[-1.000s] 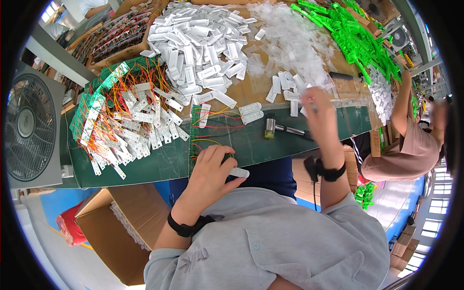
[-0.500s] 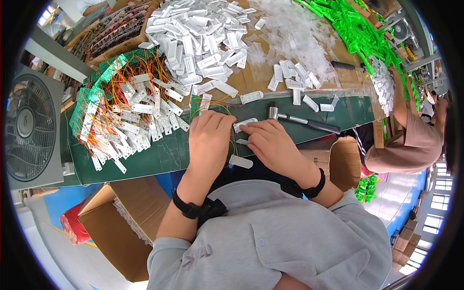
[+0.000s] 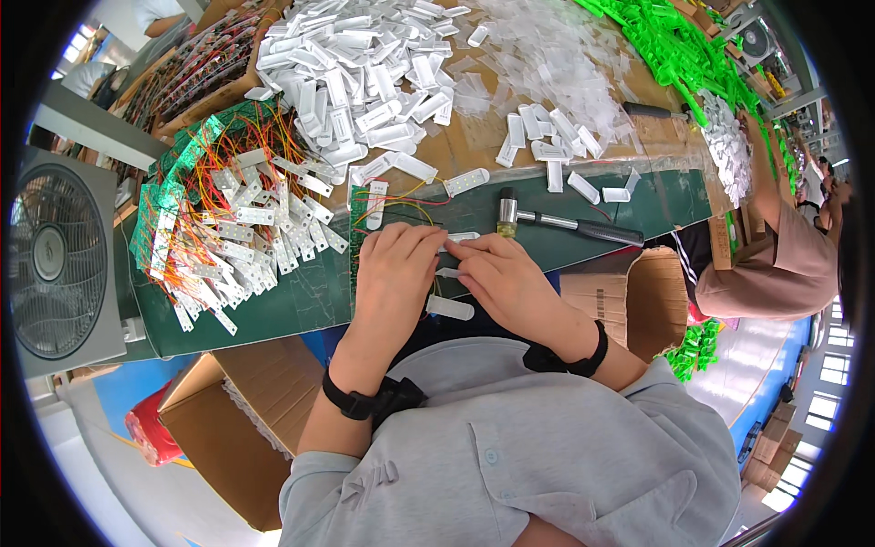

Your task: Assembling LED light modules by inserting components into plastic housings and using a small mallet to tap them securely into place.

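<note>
My left hand (image 3: 398, 273) and my right hand (image 3: 501, 273) meet over the near edge of the green work mat, fingers bent and pinched together. Between their fingertips is a small white plastic shell (image 3: 462, 237), partly covered by the fingers. A white strip with a rounded end (image 3: 450, 308) hangs below, on thin wires. Beside my left hand's knuckles lies a green circuit board (image 3: 358, 246), with a white perforated plate (image 3: 376, 202) on it and red and yellow wires leading to another white perforated plate (image 3: 467, 181). A hammer (image 3: 570, 223) rests just beyond my right hand.
A heap of wired white plates (image 3: 264, 219) covers the left of the mat. Behind it are piles of white shells (image 3: 365, 73), clear film pieces (image 3: 556, 73) and green plastic parts (image 3: 674, 64). A fan (image 3: 64, 260) stands left, a cardboard box (image 3: 656, 301) right, near a co-worker (image 3: 775, 246).
My hands have drawn closer together, the right shifting slightly left around the white shell. The hammer sits a little further left in view, and the whole scene has shifted slightly.
</note>
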`<state>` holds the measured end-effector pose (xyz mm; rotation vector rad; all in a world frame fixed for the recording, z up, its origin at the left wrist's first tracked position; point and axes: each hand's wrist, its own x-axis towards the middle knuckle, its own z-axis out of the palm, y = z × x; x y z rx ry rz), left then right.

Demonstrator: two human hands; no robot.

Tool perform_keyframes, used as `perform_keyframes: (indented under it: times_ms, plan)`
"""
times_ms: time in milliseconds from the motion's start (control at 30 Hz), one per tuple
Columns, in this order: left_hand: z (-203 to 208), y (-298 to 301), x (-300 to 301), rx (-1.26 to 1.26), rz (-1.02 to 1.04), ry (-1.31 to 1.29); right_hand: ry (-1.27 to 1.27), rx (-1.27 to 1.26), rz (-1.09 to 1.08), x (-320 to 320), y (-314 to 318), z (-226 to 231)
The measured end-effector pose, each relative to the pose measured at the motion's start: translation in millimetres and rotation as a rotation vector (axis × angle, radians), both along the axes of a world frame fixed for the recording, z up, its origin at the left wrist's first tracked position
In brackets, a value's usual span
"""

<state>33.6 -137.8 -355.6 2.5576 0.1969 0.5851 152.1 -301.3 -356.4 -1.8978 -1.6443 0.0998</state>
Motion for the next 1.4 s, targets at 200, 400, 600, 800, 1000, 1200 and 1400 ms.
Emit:
perform_keyframes:
  times_ms: [200, 400, 600, 800, 1000, 1200, 1400]
  plan:
    - [1.6, 1.7, -1.5, -0.080, 0.034, 0.037, 0.185, 0.160, -0.089, 8.2, 4.5, -0.7]
    - [1.5, 1.3, -1.3, -0.104, 0.039, 0.038, -0.044, 0.086, -0.058, 31.7, 13.7, -4.6]
    - [-0.2, 0.9, -1.6, -0.092, 0.042, 0.020, -0.270, 0.038, -0.108, 33.2, 9.8, -11.7]
    - [-1.3, 1.6, -2.5, -0.107, 0.045, 0.013, -0.121, -0.026, -0.390, 6.4, 3.6, 3.9]
    - [-4.0, 1.5, -2.3, -0.106, 0.048, -0.009, -0.187, -0.021, -0.378, 3.6, 5.5, 0.2]
    - [-4.2, 2.2, -2.7, -0.100, 0.033, -0.033, -0.167, 0.002, -0.301, 10.2, 15.5, -3.6]
    - [-4.7, 1.7, -3.6, -0.115, 0.036, -0.033, -0.150, 0.022, -0.272, 14.4, 15.4, -5.7]
